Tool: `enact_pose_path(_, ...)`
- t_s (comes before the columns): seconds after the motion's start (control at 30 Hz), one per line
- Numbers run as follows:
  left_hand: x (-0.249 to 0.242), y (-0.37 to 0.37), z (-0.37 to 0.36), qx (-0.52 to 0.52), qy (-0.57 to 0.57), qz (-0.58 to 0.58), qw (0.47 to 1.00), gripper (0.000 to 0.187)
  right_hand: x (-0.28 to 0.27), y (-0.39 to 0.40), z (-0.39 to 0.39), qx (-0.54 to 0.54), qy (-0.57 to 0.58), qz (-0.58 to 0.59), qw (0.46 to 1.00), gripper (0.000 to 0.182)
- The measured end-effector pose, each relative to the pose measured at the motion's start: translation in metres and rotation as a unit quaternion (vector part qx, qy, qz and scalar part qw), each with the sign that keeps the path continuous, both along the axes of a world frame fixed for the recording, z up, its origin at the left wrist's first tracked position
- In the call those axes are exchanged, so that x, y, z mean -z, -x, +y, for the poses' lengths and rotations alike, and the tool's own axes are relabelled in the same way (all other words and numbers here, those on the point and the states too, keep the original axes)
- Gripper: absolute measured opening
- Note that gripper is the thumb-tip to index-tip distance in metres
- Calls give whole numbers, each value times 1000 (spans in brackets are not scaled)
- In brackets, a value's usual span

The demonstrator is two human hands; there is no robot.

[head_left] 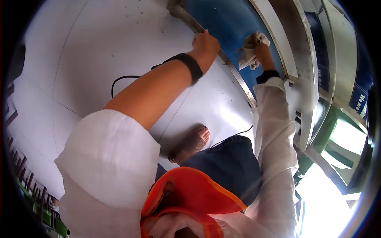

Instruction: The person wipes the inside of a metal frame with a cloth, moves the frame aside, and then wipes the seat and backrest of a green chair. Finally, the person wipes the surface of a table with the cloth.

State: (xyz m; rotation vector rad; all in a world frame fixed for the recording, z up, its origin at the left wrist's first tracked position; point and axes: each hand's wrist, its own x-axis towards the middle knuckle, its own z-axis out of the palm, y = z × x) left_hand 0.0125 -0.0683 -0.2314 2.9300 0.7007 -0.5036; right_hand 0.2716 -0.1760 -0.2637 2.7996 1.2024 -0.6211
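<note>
My left hand [206, 45], with a black band around the wrist, is closed on the metal-edged side of a blue panel [222, 23]. To its right, my right hand [262, 44] is wrapped round a crumpled, greyish-beige cloth [249, 55], which rests on the blue surface. Part of the cloth hangs out below and left of the fingers. Dark smudges show on the blue surface beside the cloth.
A pale tiled floor [91, 47] with dark specks lies at the left, crossed by a black cable [123, 76]. A bare foot [194, 142] shows below. Metal frames and a glossy white rounded object [304, 96] stand at the right.
</note>
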Motion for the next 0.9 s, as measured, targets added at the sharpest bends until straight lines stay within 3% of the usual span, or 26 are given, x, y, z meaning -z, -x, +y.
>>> enact_pose_path(0.07,1,9,10,67,51,-113,990,20,8,-11,-5,-11,-28,6,1000,40)
enact_pose_path(0.13,-2,10,8,65,28,-91,993,18,9,5,-11,-14,-12,-32,999,52)
enact_pose_path(0.17,-4,10,7,54,0,-64,996,17,-1,22,-8,19,67,-39,997,58)
enact_pose_path(0.23,-10,10,10,42,37,-42,998,15,-30,74,-10,-34,102,-103,989,61)
enact_pose_path(0.37,-20,3,2,31,45,1,999,18,-40,96,-48,-95,84,-110,986,61)
enact_pose_path(0.43,-20,0,-5,10,45,37,998,19,-39,91,-62,-11,58,-137,989,61)
enact_pose_path(0.53,-14,2,5,42,23,55,997,23,-4,32,-135,8,55,-143,988,55)
enact_pose_path(0.6,-16,11,9,76,36,50,995,25,-6,11,-178,9,212,-139,967,41)
enact_pose_path(0.63,-6,13,10,73,32,49,996,25,-9,-7,-209,-251,140,-280,916,36)
enact_pose_path(0.67,14,13,9,50,12,-4,999,25,-7,-19,-232,-487,54,-396,777,32)
enact_pose_path(0.7,25,13,9,29,-7,-57,998,25,1,-16,-240,-488,52,-398,775,32)
enact_pose_path(0.73,16,16,12,26,-6,-58,998,25,7,-12,-247,-309,169,-316,881,30)
enact_pose_path(0.77,1,18,15,36,30,-25,999,27,0,3,-237,-111,277,-214,930,29)
enact_pose_path(0.8,-8,19,15,50,68,8,996,29,-11,12,-225,-87,354,-166,916,29)
enact_pose_path(0.83,-6,18,14,54,74,3,996,29,-9,12,-233,-84,361,-168,913,29)
enact_pose_path(0.9,2,16,18,82,84,22,993,33,3,3,-250,44,236,-108,965,27)
